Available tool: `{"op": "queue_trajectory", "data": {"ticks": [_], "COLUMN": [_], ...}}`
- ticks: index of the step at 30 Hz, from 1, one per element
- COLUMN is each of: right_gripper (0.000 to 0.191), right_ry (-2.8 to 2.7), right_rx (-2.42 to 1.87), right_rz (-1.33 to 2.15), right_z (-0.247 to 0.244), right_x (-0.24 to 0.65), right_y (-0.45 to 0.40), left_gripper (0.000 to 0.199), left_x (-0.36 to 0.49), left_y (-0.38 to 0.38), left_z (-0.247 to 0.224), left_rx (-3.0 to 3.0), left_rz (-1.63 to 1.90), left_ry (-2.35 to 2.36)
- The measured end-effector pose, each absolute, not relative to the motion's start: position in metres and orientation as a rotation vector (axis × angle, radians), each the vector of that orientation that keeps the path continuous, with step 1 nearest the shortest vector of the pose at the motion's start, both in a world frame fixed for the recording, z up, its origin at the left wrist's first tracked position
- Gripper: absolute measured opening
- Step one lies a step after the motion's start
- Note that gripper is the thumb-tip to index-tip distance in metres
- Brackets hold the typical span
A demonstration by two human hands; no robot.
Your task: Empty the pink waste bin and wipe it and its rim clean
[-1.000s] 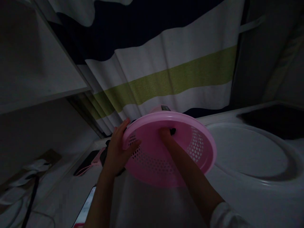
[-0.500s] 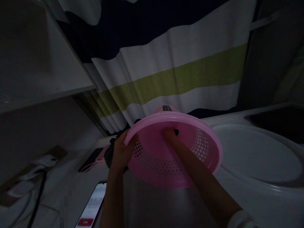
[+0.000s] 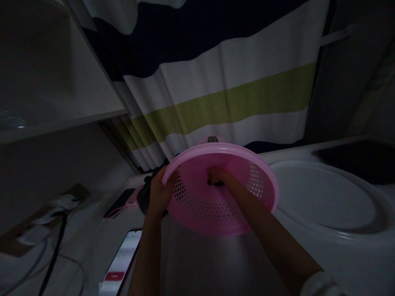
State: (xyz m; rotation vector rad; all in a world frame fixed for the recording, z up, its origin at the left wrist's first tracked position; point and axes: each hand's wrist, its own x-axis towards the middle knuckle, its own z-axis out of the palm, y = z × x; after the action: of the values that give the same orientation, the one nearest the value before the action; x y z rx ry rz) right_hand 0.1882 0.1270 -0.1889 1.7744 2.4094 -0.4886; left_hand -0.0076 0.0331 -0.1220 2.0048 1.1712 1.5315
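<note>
A round pink plastic basket (image 3: 256,162) with perforated walls is tilted toward me in dim light. My left hand (image 3: 159,193) grips its left rim from outside. My right hand (image 3: 217,176) reaches deep inside the basket, fingers closed around a small dark item (image 3: 214,183) at the bottom; what that item is I cannot tell. A dark bundle (image 3: 144,196) sits just behind my left hand.
A white washing machine top with a round lid (image 3: 324,197) lies at right. A striped curtain (image 3: 228,98) hangs behind. A lit phone (image 3: 119,263) lies at lower left, near cables (image 3: 55,230) and a pink cord (image 3: 128,201). A white shelf (image 3: 46,98) juts out upper left.
My left hand shifted from the basket's side wall up to its rim. My right hand pulled back slightly and closed on the dark item inside. The basket tilted a little.
</note>
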Motion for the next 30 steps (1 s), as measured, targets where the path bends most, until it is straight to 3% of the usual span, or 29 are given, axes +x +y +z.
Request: {"op": "queue_trajectory", "data": {"ticks": [5,15,24,30], "right_gripper": [0.036,0.048,0.038,0.042], "right_ry": [2.379,2.372,2.373,2.493], "right_rx": [1.614,1.548,1.532,1.607], "right_rz": [-0.635,-0.609,-0.508,-0.384], "right_z": [-0.18,-0.182,-0.179,-0.181], "right_x": [0.184,0.174,0.165,0.168], "right_y": [0.118,0.095,0.093,0.101], "left_gripper": [0.026,0.026,0.021,0.021], "left_x": [-0.007,-0.006,-0.007,-0.008], "left_y": [0.032,0.03,0.029,0.032], "left_z": [-0.123,-0.122,-0.122,-0.124], "left_rx": [2.005,2.039,2.029,1.958], "left_rz": [1.562,1.556,1.542,1.537], "left_ry": [1.182,1.165,1.107,1.07]}}
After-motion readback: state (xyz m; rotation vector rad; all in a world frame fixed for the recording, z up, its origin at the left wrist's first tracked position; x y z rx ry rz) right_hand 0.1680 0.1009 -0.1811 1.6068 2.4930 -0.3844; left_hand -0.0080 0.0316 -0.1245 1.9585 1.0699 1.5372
